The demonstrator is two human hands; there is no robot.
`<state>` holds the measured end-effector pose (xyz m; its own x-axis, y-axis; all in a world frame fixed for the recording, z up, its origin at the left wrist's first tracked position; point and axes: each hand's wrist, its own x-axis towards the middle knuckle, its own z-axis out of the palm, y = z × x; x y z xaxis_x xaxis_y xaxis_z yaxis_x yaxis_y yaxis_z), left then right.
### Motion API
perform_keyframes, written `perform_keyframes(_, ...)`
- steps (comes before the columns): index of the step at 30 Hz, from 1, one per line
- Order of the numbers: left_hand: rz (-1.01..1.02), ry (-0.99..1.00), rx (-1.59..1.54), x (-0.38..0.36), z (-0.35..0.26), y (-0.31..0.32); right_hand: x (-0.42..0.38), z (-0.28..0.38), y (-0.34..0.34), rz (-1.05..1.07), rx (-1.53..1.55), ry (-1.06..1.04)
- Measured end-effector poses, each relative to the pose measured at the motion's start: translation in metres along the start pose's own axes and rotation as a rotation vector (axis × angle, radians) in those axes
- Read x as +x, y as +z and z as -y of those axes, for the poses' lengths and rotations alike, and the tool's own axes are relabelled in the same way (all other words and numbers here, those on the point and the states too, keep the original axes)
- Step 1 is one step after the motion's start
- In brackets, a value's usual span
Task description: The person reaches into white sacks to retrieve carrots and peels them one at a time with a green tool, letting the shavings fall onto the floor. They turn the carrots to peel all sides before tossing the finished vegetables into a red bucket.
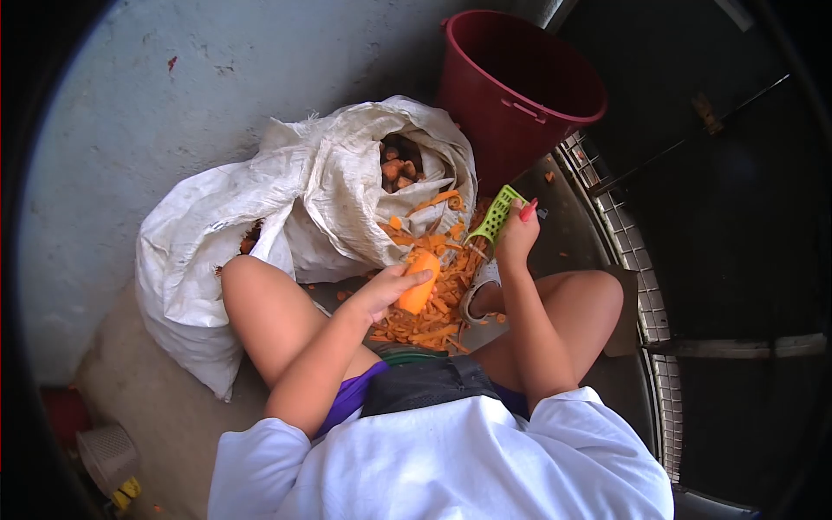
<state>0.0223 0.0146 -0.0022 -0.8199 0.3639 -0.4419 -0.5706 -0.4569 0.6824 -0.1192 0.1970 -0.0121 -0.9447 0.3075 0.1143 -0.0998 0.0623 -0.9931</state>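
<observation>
My left hand [381,293] is closed around a thick, bright orange piece that looks like a peeled carrot [419,284]. My right hand [517,232] grips a green peeler [497,214] with rows of holes in its flat body. Something red, perhaps part of its handle, shows at the fingers. The peeler is up and to the right of the carrot, apart from it. Orange peelings [433,325] lie heaped on the floor between my legs, under the carrot. Beyond them, an open white sack [342,186] holds reddish-brown root vegetables [399,169], with peelings at its mouth.
A dark red tub [494,113] stands behind the sack, near the wall [234,69]. Another white sack [199,251] leans at the left by my knee. A light shoe [482,290] is beside the peelings. Wire mesh [637,251] runs along the right. A grey basket [107,458] lies lower left.
</observation>
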Motion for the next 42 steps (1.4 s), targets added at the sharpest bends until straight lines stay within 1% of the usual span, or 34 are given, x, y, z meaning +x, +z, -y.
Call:
perform_keyframes(2, -0.040, 0.025, 0.111, 0.009, 0.006, -0.013, -0.012, 0.009, 0.004, 0.125, -0.048, -0.016)
perform_keyframes(3, -0.106, 0.017, 0.156, 0.009, 0.003, -0.012, -0.021, 0.026, 0.005, 0.194, -0.068, -0.012)
perform_keyframes(4, -0.172, 0.097, 0.315, 0.010, 0.004, -0.014, -0.027, 0.036, 0.006, 0.263, -0.092, -0.009)
perform_keyframes(5, -0.235, 0.179, 0.471, 0.014, 0.009, -0.016, -0.027, 0.027, 0.005, 0.367, -0.029, 0.085)
perform_keyframes(6, -0.298, 0.260, 0.626, 0.016, 0.012, -0.017, -0.026, 0.027, 0.002, 0.475, -0.218, 0.036)
perform_keyframes(8, -0.282, 0.360, 0.729, 0.018, 0.014, -0.021, -0.032, 0.027, -0.005, 0.661, -0.419, -0.121)
perform_keyframes(9, -0.274, 0.410, 0.782, 0.017, 0.012, -0.021, -0.037, 0.037, -0.006, 0.760, -0.532, -0.138)
perform_keyframes(12, -0.366, 0.518, 0.847, 0.011, 0.005, -0.016, -0.049, 0.046, -0.007, 0.923, -0.733, -0.195)
perform_keyframes(13, -0.414, 0.520, 0.883, 0.010, 0.002, -0.016, -0.052, 0.048, -0.006, 0.940, -0.729, -0.173)
perform_keyframes(15, -0.505, 0.521, 0.954, 0.008, -0.003, -0.017, -0.055, 0.044, -0.005, 0.971, -0.788, -0.227)
perform_keyframes(18, -0.560, 0.552, 0.928, 0.008, -0.006, -0.018, -0.063, 0.044, -0.003, 0.999, -0.835, -0.260)
perform_keyframes(20, -0.561, 0.566, 0.938, 0.005, -0.009, -0.013, -0.067, 0.038, -0.003, 1.012, -0.871, -0.271)
perform_keyframes(24, -0.587, 0.585, 0.991, 0.003, -0.011, -0.008, -0.069, 0.029, -0.001, 1.011, -0.848, -0.258)
perform_keyframes(27, -0.557, 0.532, 1.031, 0.000, -0.014, -0.006, -0.068, 0.025, 0.000, 1.022, -0.841, -0.243)
perform_keyframes(30, -0.462, 0.537, 1.005, 0.000, -0.013, -0.008, -0.067, 0.021, -0.001, 1.031, -0.813, -0.241)
perform_keyframes(33, -0.350, 0.481, 1.000, -0.006, -0.017, -0.005, -0.067, 0.022, -0.002, 1.030, -0.762, -0.241)
perform_keyframes(36, -0.292, 0.490, 0.952, -0.004, -0.014, -0.008, -0.066, 0.021, -0.003, 1.027, -0.747, -0.239)
perform_keyframes(39, -0.424, 0.598, 1.213, -0.004, -0.015, -0.003, -0.065, 0.015, -0.002, 1.022, -0.754, -0.215)
perform_keyframes(42, -0.516, 0.662, 1.317, -0.006, -0.014, 0.002, -0.065, 0.005, -0.002, 1.019, -0.726, -0.170)
